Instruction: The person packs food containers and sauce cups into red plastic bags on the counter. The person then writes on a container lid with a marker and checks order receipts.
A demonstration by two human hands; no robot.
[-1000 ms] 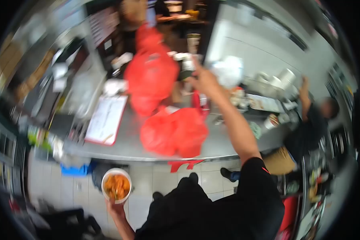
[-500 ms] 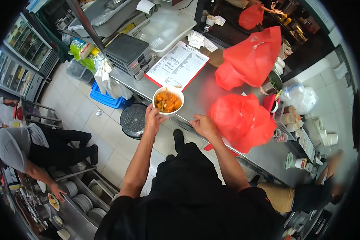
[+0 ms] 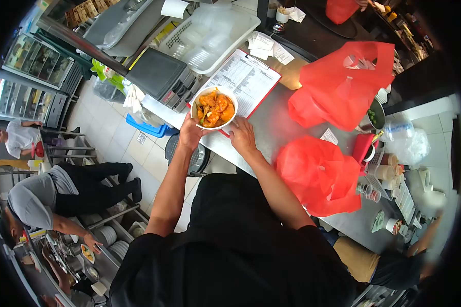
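Observation:
A white bowl (image 3: 196,105) of orange saucy food pieces (image 3: 215,108) is held up in front of me, over the near edge of the steel counter. My left hand (image 3: 189,134) grips it from the lower left, with the thumb along its side. My right hand (image 3: 243,136) is at the bowl's lower right, its fingers partly bent and apart; whether the tips touch the bowl is hard to tell. Behind the bowl lies a red clipboard (image 3: 271,84) with printed sheets (image 3: 241,77), partly covered by the bowl and my right hand.
Two red bags (image 3: 338,87) (image 3: 317,176) stand on the steel counter (image 3: 266,133) to the right. A black-topped device (image 3: 156,74) and a white basket (image 3: 251,25) of plastic containers stand at the back left. One co-worker (image 3: 41,197) bends at left; another (image 3: 394,266) is at right.
The bowl and my left hand have shifted slightly up over the counter's edge. My right hand has moved left from near the red bag to beside the bowl. The view has shifted too.

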